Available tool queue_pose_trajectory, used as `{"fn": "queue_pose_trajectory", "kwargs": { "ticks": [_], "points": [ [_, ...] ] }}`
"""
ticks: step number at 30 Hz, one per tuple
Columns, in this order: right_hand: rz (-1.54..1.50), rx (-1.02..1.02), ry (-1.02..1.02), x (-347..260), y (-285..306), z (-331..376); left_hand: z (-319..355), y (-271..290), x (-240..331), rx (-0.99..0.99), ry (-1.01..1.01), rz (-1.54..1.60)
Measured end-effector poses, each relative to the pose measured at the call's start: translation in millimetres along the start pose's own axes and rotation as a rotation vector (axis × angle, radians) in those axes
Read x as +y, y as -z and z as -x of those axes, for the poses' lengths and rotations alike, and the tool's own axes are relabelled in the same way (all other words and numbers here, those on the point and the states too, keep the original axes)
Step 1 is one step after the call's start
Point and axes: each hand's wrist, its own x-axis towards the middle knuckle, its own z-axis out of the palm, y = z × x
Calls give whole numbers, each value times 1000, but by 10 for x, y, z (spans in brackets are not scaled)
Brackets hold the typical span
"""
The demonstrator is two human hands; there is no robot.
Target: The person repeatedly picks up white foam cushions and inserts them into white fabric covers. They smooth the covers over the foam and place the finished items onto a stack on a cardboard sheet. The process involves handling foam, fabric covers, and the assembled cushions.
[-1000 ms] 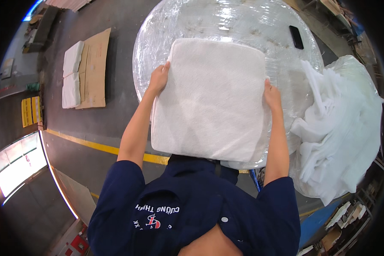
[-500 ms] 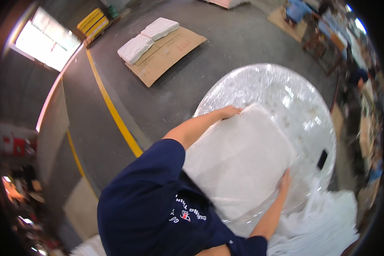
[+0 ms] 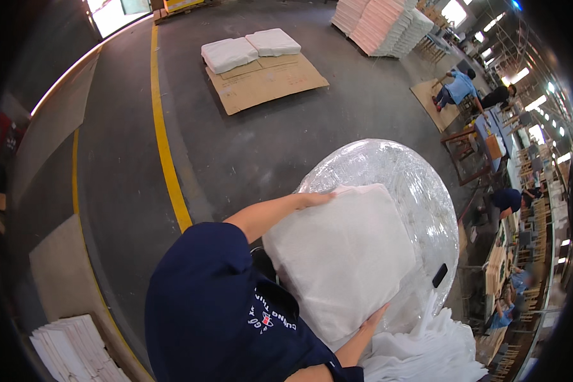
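Observation:
A white, soft-looking rectangular cushion, covered in thin white cloth, is between my two hands. My left hand is closed on its far left edge, and its fingertips are partly hidden against the cloth. On the near right side, my right hand grips the opposite edge, with most fingers out of sight. The cushion is over a round table wrapped in shiny clear plastic and hides much of its top. Beside my right hand lies a heap of thin white cloth covers.
A black phone lies on the table's right side. Two white cushions rest on cardboard on the floor. Farther back stand tall white stacks. People work at benches to the right. White slabs stand at lower left.
The view has swung, bringing more of the workshop on the right into sight. The cushion remains between my hands and now looks plumper and closer to me.

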Motion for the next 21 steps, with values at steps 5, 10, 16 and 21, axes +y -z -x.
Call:
{"fn": "queue_pose_trajectory", "kwargs": {
  "ticks": [5, 10, 16, 21],
  "points": [
    [81, -93, 13, 430, -17, 622, 1120, 168, -809, -4, -99, 322],
    [191, -254, -28, 1002, -364, 1130, 2508, 435, -1663, 180, -152, 588],
    [360, -501, -35, 1348, -1440, 1384, 3710, 812, -2455, 412, -224, 796],
    [507, -716, -16, 1484, -2903, 1403, 4257, 1362, -3099, 805, -153, 910]
  ]
}}
